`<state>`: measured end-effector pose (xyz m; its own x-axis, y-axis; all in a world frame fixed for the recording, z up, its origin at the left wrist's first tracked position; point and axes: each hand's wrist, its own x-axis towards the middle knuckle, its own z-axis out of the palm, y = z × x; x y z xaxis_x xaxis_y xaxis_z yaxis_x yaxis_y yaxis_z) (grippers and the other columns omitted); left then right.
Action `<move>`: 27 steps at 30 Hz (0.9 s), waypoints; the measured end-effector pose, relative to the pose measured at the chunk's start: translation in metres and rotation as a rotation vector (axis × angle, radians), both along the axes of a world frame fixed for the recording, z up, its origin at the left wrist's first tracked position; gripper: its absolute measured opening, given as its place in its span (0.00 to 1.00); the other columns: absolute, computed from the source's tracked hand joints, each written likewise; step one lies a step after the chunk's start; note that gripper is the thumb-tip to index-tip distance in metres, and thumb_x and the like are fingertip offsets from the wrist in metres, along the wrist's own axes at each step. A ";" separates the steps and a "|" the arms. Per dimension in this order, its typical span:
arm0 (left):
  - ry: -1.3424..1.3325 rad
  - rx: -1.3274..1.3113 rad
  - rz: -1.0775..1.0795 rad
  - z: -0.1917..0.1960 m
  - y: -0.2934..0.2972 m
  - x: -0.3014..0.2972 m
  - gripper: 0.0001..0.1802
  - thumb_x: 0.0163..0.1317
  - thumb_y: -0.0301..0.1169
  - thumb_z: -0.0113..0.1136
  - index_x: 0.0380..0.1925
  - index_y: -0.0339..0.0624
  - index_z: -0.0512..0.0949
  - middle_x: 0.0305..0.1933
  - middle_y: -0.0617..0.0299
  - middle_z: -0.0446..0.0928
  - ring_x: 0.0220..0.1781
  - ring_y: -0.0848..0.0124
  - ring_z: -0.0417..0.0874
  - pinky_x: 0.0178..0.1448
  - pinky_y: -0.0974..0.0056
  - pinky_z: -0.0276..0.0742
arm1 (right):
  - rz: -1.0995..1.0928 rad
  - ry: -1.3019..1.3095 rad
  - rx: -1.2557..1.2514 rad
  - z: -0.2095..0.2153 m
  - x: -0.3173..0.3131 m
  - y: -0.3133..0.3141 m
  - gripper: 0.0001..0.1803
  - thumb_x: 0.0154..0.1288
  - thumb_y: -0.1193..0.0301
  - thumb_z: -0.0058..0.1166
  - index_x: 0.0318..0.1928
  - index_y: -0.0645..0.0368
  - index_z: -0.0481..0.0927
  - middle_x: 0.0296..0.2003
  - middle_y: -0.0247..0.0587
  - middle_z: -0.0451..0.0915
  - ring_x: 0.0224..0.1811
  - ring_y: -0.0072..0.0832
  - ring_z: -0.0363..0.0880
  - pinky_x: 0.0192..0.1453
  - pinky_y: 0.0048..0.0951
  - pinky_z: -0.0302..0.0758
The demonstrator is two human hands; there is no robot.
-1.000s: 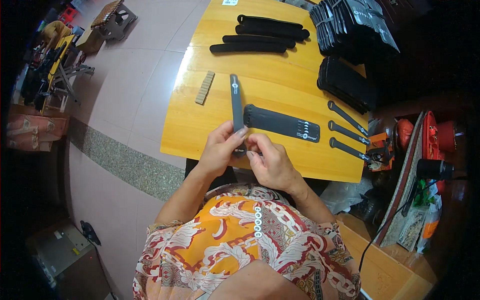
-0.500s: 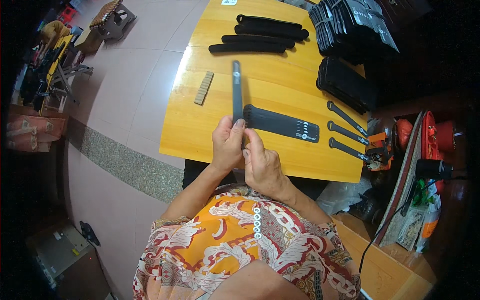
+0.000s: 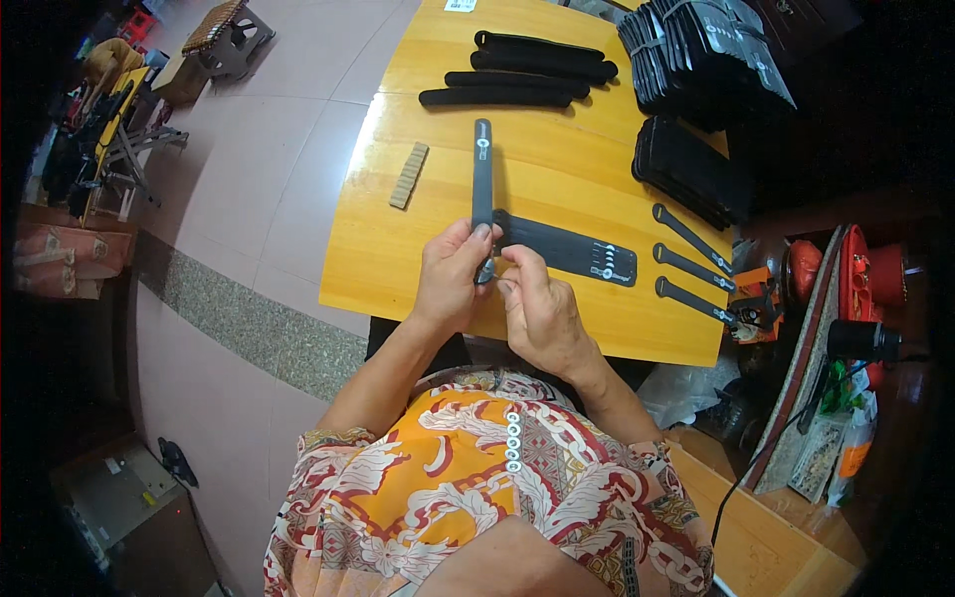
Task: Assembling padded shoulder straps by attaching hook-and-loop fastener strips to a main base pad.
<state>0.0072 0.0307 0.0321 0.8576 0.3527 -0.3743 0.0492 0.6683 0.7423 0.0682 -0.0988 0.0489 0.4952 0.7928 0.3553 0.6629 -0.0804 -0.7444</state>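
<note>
My left hand (image 3: 450, 281) grips the near end of a long narrow black strap (image 3: 482, 169) that points away from me across the yellow wooden table (image 3: 557, 169). My right hand (image 3: 542, 310) pinches the same near end from the right, fingertips touching the left hand's. A wider black strap (image 3: 567, 254) with pale marks lies flat just beyond my right hand, its left end at the narrow strap.
Three rolled black straps (image 3: 517, 72) lie at the far side. Stacks of black packages (image 3: 701, 60) fill the far right corner. Three slim black straps (image 3: 691, 264) lie at the right edge. A small tan comb-like piece (image 3: 409, 175) sits at the left. Clutter stands right of the table.
Both hands have drawn closer together on the strap's near end. The narrow strap has swung from tilted to pointing nearly straight away from me.
</note>
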 end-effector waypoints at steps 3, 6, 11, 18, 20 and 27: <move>-0.001 0.115 -0.037 0.005 -0.002 -0.005 0.09 0.65 0.32 0.50 0.38 0.39 0.73 0.25 0.69 0.70 0.23 0.83 0.68 0.23 0.77 0.63 | -0.044 0.127 -0.060 0.000 0.002 -0.001 0.19 0.57 0.81 0.46 0.50 0.69 0.62 0.27 0.59 0.76 0.31 0.53 0.78 0.33 0.45 0.73; -0.082 0.180 -0.085 0.000 -0.003 -0.011 0.17 0.63 0.33 0.53 0.49 0.36 0.71 0.30 0.68 0.73 0.23 0.82 0.69 0.25 0.77 0.65 | -0.054 0.166 -0.047 0.001 0.003 -0.001 0.17 0.58 0.81 0.46 0.49 0.67 0.64 0.27 0.58 0.76 0.31 0.53 0.78 0.33 0.44 0.73; -0.208 0.323 -0.397 0.005 0.016 -0.019 0.23 0.61 0.31 0.57 0.56 0.37 0.66 0.30 0.68 0.72 0.25 0.82 0.71 0.26 0.76 0.66 | 0.067 0.005 -0.056 0.009 0.014 -0.005 0.16 0.54 0.82 0.49 0.45 0.66 0.66 0.27 0.56 0.76 0.30 0.51 0.77 0.31 0.42 0.73; -0.152 0.200 -0.641 0.002 0.031 -0.023 0.19 0.63 0.31 0.54 0.53 0.42 0.68 0.27 0.69 0.70 0.27 0.84 0.68 0.26 0.77 0.63 | 0.113 -0.172 -0.011 0.005 0.019 -0.001 0.15 0.50 0.82 0.52 0.41 0.65 0.68 0.26 0.54 0.76 0.29 0.48 0.77 0.30 0.39 0.73; -0.120 0.054 -0.559 0.004 0.026 -0.024 0.25 0.60 0.36 0.58 0.55 0.39 0.66 0.25 0.68 0.71 0.24 0.82 0.69 0.24 0.75 0.63 | 0.121 -0.234 -0.016 0.005 0.017 -0.001 0.15 0.49 0.82 0.51 0.40 0.66 0.68 0.26 0.53 0.76 0.28 0.48 0.77 0.30 0.38 0.73; -0.137 -0.194 -0.423 0.002 0.017 -0.017 0.18 0.63 0.38 0.53 0.50 0.40 0.70 0.31 0.64 0.72 0.30 0.78 0.72 0.32 0.73 0.68 | 0.188 -0.104 0.007 0.010 0.019 0.000 0.12 0.49 0.83 0.48 0.37 0.66 0.67 0.23 0.52 0.75 0.26 0.49 0.76 0.30 0.40 0.72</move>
<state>-0.0095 0.0481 0.0341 0.9568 -0.1028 -0.2721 0.2569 0.7376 0.6245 0.0877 -0.0988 0.0592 0.2989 0.8650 0.4031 0.7391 0.0573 -0.6711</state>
